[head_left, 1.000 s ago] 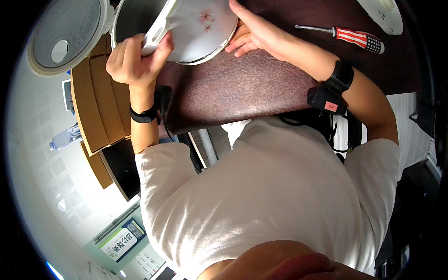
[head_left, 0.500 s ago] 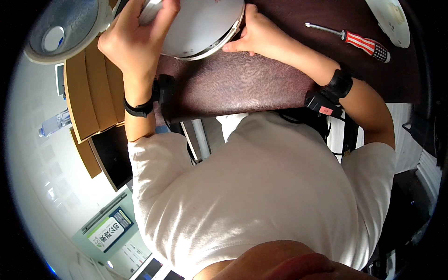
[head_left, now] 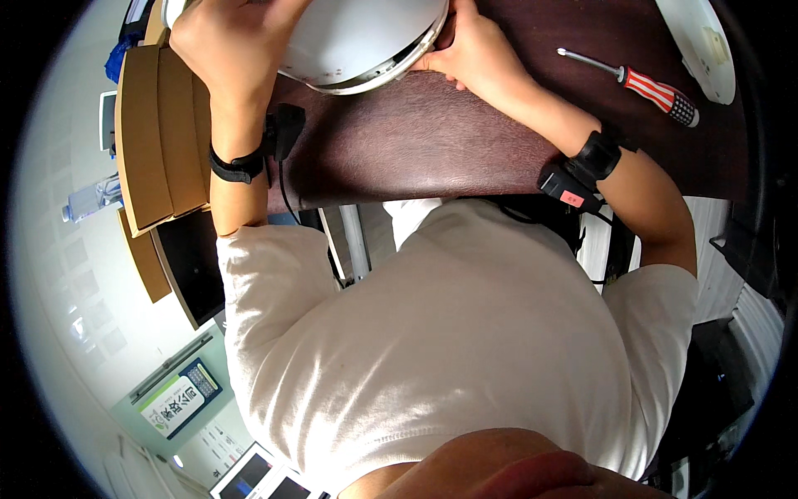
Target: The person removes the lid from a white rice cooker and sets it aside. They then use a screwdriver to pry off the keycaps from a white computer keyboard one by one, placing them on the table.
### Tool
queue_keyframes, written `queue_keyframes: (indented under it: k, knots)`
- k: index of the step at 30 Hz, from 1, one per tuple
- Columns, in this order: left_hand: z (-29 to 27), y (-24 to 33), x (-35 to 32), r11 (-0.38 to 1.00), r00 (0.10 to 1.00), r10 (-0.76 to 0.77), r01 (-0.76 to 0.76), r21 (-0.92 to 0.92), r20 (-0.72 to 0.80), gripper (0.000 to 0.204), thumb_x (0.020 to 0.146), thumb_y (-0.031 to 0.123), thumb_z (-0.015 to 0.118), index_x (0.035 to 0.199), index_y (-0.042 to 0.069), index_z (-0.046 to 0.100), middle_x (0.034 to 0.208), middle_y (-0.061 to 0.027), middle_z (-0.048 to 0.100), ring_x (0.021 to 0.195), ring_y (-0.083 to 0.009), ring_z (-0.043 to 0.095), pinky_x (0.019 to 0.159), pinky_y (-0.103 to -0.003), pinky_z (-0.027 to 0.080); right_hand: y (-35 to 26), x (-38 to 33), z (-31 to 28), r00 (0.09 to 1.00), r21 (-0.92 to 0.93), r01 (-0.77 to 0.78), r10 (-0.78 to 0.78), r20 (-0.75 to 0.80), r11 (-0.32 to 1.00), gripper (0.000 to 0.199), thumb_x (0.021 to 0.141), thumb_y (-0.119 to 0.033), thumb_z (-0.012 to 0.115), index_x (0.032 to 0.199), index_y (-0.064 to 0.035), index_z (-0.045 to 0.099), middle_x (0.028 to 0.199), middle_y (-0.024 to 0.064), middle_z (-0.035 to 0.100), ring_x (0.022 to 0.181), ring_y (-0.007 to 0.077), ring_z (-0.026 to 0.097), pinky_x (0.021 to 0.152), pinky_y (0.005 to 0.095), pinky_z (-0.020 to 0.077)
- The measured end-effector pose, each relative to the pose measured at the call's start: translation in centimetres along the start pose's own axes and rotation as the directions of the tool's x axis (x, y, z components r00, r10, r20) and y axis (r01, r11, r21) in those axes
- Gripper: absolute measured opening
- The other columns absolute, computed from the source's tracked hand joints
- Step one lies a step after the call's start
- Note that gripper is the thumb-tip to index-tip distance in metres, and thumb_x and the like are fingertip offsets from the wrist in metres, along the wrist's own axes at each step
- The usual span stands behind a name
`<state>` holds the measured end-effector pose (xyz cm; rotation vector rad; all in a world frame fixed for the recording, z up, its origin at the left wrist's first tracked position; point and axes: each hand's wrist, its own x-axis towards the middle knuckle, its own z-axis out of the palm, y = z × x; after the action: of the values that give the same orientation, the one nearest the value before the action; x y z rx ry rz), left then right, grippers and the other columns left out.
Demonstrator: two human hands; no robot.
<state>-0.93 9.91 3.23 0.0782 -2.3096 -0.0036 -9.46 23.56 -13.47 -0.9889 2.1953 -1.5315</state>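
A round white casing (head_left: 357,37) with a metal rim is held over the brown table (head_left: 424,141) at the upper edge of the head view, which cuts off its far side. My right hand (head_left: 486,54) grips the rim from the right, thumb along the near side and fingers beneath. My left hand (head_left: 233,50) is closed, with bent fingers above the casing's left side; its fingertips are out of view, so what it pinches is hidden. Right of my right hand lies a screwdriver (head_left: 661,93) with a red, white and dark patterned handle.
A curved white part (head_left: 702,50) lies at the far right of the table. Brown cardboard boxes (head_left: 162,137) stand left of the table, beside a clear plastic bottle (head_left: 93,198). A black cable (head_left: 287,191) hangs from the device on my left wrist.
The translucent round container at the upper left has gone almost wholly out of view. Both hands and the casing sit slightly higher in the picture; the casing has also shifted right. My right hand still grips the rim.
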Motion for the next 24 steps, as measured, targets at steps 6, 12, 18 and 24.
queue_keyframes:
  k: [6, 12, 18, 24]
  knots:
    - [-1.2, -0.9, 0.6, 0.999, 0.994, -0.015, 0.010, 0.043, 0.108, 0.027, 0.076, 0.016, 0.078, 0.067, -0.002, 0.061, 0.055, -0.0090, 0.053, 0.050, -0.0146, 0.049, 0.048, -0.028, 0.040, 0.6, 0.3, 0.1, 0.998, -0.086, 0.039, -0.044, -0.055, 0.996, 0.078, 0.063, -0.041, 0.087, 0.104, 0.0118, 0.048, 0.090, 0.0298, 0.065, 0.086, 0.0401, 0.068, 0.075, 0.0412, 0.0558]
    - [0.2, -3.8, 0.5, 0.988, 0.984, 0.153, -0.151, 0.027, -0.091, 0.036, 0.073, 0.028, 0.086, 0.067, -0.002, 0.068, 0.048, 0.0051, 0.044, 0.050, -0.0010, 0.036, 0.046, -0.015, 0.030, 1.4, 0.8, 0.6, 0.991, -0.075, 0.109, -0.114, -0.074, 0.991, 0.069, 0.069, -0.035, 0.085, 0.104, 0.0122, 0.048, 0.089, 0.0307, 0.064, 0.086, 0.0408, 0.068, 0.074, 0.0422, 0.0557]
    - [-0.8, -5.3, 0.5, 1.000, 0.989, 0.009, -0.011, -0.013, -0.145, 0.031, 0.079, 0.023, 0.082, 0.069, -0.004, 0.069, 0.052, 0.0077, 0.049, 0.050, -0.0015, 0.037, 0.046, -0.017, 0.028, 1.6, 0.9, 0.6, 0.993, -0.092, 0.099, -0.104, -0.051, 0.991, 0.064, 0.072, -0.032, 0.082, 0.104, 0.0121, 0.049, 0.088, 0.0303, 0.065, 0.085, 0.0407, 0.067, 0.073, 0.0430, 0.0558]
    - [-0.7, -4.2, 1.2, 0.997, 0.972, 0.043, -0.057, -0.055, -0.231, 0.027, 0.083, 0.013, 0.077, 0.066, -0.006, 0.068, 0.055, 0.0022, 0.057, 0.051, -0.0016, 0.040, 0.046, -0.018, 0.031, 1.5, 0.7, 0.2, 0.993, -0.036, 0.094, -0.097, -0.073, 0.995, 0.064, 0.074, -0.035, 0.080, 0.106, 0.0113, 0.049, 0.090, 0.0286, 0.065, 0.085, 0.0408, 0.067, 0.073, 0.0437, 0.0557]
